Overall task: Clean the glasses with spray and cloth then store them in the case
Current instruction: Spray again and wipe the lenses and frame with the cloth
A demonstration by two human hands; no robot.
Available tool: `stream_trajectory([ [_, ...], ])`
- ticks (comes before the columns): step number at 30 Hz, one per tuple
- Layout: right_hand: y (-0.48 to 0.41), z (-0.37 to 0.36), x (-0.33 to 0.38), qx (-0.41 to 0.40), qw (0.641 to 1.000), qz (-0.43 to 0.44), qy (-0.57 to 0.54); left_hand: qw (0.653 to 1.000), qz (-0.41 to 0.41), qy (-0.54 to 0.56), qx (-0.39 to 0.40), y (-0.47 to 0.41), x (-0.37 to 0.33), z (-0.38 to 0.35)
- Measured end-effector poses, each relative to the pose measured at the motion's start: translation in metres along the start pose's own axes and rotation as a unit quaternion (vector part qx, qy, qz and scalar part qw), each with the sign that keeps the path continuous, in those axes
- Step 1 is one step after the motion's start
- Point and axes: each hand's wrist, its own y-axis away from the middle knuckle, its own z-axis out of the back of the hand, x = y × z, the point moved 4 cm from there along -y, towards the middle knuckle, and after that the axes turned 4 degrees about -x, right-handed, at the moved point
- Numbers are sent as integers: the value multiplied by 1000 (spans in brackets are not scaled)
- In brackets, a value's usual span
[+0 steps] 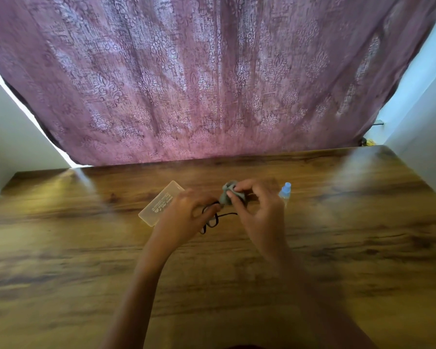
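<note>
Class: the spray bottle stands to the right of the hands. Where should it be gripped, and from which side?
Grip the bottle around its clear body, below the blue cap, probably with the right hand coming from the near side. It stands upright on the table, with free space around it.

Left hand point(186, 212) holds glasses point(211, 219); right hand point(258, 210) pinches cloth point(228, 195) on them.

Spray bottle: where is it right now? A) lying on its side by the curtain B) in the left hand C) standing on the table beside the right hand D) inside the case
C: the spray bottle stands upright on the table just beyond the right hand, which pinches the cloth, not the bottle.
</note>
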Motion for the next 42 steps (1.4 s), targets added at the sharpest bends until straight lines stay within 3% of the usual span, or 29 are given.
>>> stream_trajectory([
  [6,12,-16,-7,93,989,86,77,1000,-5,26,13,3,2,-6],
  [11,9,-18,-16,187,980,61,42,1000,4,9,16,6,10,-9],
  [18,-4,-14,-19,221,969,75,75,1000,-23,-12,-16,7,2,1],
  [29,-13,1,-31,212,973,50,79,997,-30,12,-70,11,1,12],
  [37,-23,24,-44,153,984,3,90,992,-9,72,-105,18,-1,25],
  [42,-23,24,-39,103,990,-36,88,990,14,46,-136,21,7,23],
])
